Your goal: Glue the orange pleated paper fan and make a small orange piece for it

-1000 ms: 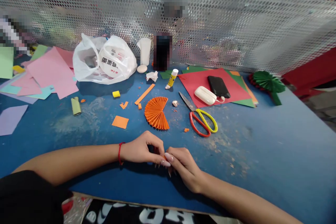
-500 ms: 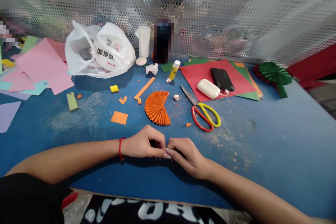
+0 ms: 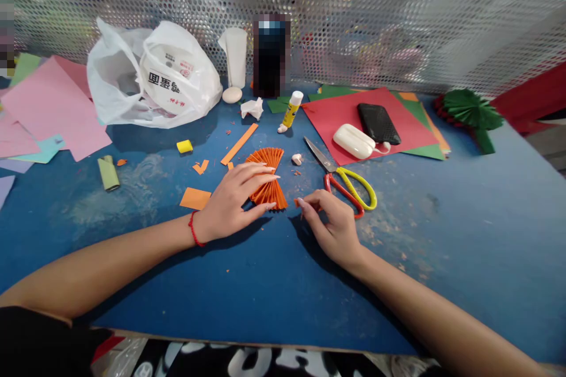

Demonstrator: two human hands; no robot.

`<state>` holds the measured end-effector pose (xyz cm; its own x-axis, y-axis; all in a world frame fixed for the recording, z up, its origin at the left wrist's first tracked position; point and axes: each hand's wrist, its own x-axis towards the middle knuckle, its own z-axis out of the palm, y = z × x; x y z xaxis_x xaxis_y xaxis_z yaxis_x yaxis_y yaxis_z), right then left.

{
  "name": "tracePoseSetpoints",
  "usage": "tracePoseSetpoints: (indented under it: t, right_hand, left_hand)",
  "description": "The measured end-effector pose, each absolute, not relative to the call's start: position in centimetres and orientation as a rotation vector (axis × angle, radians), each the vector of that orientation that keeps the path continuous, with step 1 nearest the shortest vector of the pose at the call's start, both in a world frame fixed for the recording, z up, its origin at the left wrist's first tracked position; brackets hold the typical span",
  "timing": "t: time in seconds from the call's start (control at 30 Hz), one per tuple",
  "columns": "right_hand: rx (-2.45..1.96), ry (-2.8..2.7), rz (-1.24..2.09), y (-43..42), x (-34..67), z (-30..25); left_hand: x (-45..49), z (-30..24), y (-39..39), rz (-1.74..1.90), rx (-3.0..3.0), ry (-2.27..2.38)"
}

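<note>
My left hand [image 3: 232,199] is open, its fingers spread over an orange pleated paper fan [image 3: 276,195] that lies on the blue table. The fingers hide part of the fan's left side; whether they press on it I cannot tell. To the right of the fan, my right hand [image 3: 335,225] pinches a small orange paper scrap [image 3: 296,202] between thumb and fingertips. Scissors [image 3: 329,166] with one red and one yellow handle lie just beyond that hand, blades pointing away. An orange paper rectangle [image 3: 195,198] rests beside my left wrist, and an orange strip [image 3: 239,144] is above the fan.
A glue stick [image 3: 292,109] stands upright behind the fan. White plastic bag [image 3: 154,79] and pink paper sheets [image 3: 57,106] are at the left. A white case [image 3: 354,141] and black case [image 3: 379,123] rest on red paper [image 3: 322,115]. A green pleated paper piece [image 3: 471,112] lies far right.
My hands, together near the front before, have parted and moved away from me. The left has spread over the fan; the right has moved right, beside the scissors, pinching an orange scrap.
</note>
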<state>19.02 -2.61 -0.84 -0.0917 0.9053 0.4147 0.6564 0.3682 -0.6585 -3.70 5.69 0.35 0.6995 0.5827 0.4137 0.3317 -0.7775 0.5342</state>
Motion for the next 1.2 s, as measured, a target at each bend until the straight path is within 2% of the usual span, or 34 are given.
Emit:
tracePoseSetpoints:
  t: [0.1, 0.23, 1.2]
  right_hand:
    - [-1.367, -1.915, 0.328, -2.45, 18.85, -0.98]
    - [-1.412, -1.999, 0.299, -2.52, 18.82, -1.15]
    - [-1.3, -2.093, 0.312, -2.73, 19.02, -0.74]
  left_hand:
    - [-3.8, -0.13, 6.0, 0.597, 2.66, 0.637]
    - [-3.8, -0.52, 5.96, 0.503, 2.717, 0.592]
    - [-3.91, 0.18, 5.74, 0.68, 2.592, 0.471]
